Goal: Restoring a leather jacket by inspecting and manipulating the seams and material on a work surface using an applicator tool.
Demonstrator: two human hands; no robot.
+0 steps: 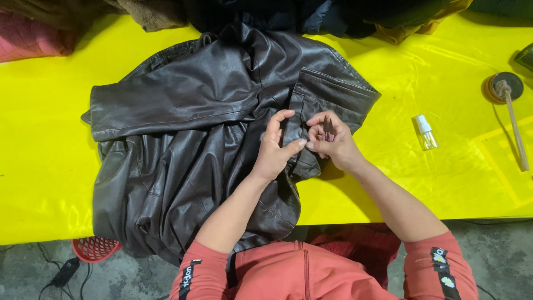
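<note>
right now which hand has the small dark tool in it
The right hand pinches the small dark tool; the left hand only grips the leather jacket.

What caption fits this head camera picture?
Two hands, left hand and right hand, work a dark brown leather jacket on a yellow table.

Yellow-covered table point(50, 166), grey concrete floor point(33, 272).

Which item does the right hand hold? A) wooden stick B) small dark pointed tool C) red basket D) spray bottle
B: the right hand grips a small dark pointed tool at the jacket edge; the spray bottle lies apart on the yellow table.
</note>
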